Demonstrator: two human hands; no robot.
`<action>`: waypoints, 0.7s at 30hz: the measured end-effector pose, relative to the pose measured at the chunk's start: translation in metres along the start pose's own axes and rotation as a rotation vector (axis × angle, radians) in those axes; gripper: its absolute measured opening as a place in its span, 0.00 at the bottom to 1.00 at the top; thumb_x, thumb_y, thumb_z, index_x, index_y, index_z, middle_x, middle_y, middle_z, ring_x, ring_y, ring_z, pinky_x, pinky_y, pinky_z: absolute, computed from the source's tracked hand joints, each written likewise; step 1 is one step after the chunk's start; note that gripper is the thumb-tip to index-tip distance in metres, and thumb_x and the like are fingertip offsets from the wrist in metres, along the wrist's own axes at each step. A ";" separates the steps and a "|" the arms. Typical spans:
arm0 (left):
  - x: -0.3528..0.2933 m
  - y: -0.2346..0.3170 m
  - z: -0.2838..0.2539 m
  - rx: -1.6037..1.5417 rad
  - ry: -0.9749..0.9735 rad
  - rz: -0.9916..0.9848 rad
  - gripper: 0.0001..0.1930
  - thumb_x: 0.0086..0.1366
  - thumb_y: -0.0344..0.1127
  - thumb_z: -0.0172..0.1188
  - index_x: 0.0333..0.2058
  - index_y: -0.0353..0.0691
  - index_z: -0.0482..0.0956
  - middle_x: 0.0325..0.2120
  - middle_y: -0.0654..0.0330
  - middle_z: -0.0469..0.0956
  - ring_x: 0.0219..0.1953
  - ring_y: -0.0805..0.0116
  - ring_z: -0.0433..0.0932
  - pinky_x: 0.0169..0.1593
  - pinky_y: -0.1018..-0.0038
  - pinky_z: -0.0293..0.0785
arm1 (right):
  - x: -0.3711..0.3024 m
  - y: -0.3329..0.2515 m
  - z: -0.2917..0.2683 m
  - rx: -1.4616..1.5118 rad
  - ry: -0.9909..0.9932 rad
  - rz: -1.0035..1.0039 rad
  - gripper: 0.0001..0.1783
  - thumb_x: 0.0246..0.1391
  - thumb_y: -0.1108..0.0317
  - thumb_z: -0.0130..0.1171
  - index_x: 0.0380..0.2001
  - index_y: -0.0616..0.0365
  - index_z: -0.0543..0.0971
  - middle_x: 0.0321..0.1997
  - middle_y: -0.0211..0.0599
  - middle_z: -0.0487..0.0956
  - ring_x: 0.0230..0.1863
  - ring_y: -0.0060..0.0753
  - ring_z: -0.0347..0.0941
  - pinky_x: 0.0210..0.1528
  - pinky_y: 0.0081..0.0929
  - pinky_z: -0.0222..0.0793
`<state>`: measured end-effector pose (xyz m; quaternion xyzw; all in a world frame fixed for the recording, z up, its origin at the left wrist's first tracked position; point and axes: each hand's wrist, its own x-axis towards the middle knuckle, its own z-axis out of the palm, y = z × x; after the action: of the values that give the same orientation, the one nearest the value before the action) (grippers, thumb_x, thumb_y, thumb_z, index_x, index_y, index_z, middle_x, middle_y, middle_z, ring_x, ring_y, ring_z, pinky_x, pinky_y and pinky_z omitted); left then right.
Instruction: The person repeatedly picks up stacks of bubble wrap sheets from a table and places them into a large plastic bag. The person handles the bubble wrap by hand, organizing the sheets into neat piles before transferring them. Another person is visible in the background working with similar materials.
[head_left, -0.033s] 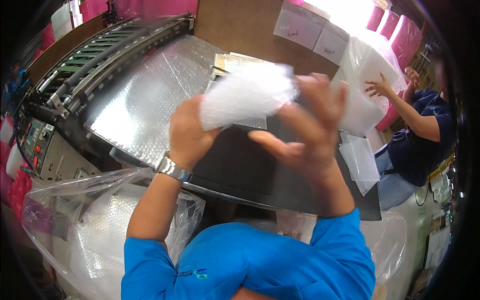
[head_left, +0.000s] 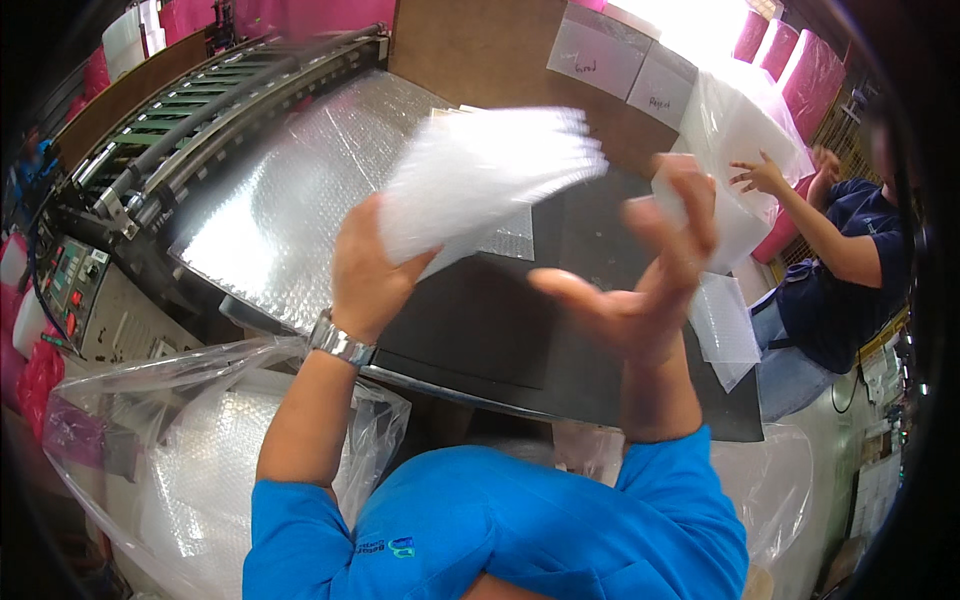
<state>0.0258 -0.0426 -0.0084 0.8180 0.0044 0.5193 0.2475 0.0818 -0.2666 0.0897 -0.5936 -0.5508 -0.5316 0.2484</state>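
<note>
Clear bag [head_left: 112,382] holds bubble wrap [head_left: 205,470]; left grip [head_left: 368,275] pinches sheets [head_left: 480,180], right grip [head_left: 650,312] gapes empty.

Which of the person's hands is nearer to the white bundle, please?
Left. The left hand grips the near left end of the white bundle; the right hand is open, apart from it, to its right.

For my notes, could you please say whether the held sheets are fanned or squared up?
Fanned: the white sheets in the left hand show separate, blurred right edges.
</note>
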 end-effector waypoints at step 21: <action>-0.044 -0.072 -0.044 0.173 0.398 -0.275 0.32 0.51 0.36 0.64 0.49 0.29 0.56 0.43 0.48 0.64 0.44 0.60 0.67 0.47 0.67 0.65 | -0.190 0.006 0.125 0.594 -0.843 0.723 0.41 0.42 0.56 0.61 0.58 0.51 0.56 0.57 0.46 0.61 0.61 0.45 0.54 0.62 0.45 0.44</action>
<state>-0.0135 0.0263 -0.0603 0.7093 0.2088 0.6293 0.2393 0.1642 -0.2318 -0.1191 -0.8066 -0.4899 0.0415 0.3281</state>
